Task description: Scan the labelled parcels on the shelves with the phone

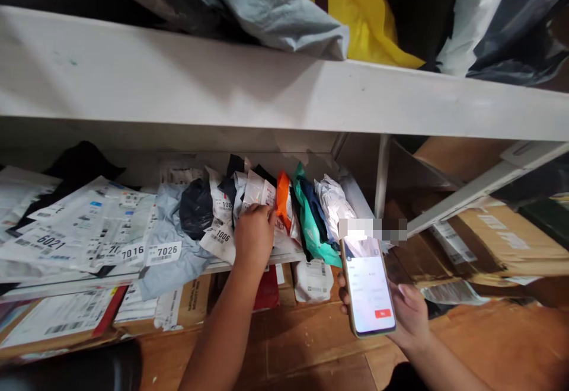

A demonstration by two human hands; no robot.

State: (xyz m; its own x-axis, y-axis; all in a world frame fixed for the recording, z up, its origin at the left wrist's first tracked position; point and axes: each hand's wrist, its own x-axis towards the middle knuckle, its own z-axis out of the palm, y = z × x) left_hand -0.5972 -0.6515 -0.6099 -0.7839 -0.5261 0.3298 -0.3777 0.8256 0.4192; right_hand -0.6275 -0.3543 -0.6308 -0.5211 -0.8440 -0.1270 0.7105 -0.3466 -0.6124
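Observation:
My left hand [254, 234] reaches into a low shelf and presses its curled fingers among upright mail parcels, touching a white parcel [258, 192] next to an orange one [283, 198]. Whether it grips one is hidden. My right hand [406, 314] holds a smartphone [368, 287] upright, with its lit screen facing me, in front of the shelf's right end. A teal parcel [311, 225] and a crumpled white parcel [333, 201] stand between the two hands.
Flat labelled parcels [89, 225] numbered 6021, 7016 and 7026 lie on the shelf's left. The white upper shelf board [222, 83] carries grey, yellow and black bags [284, 6]. Cardboard boxes [498, 237] sit at the right. More parcels and boxes [186, 305] rest on the wooden floor.

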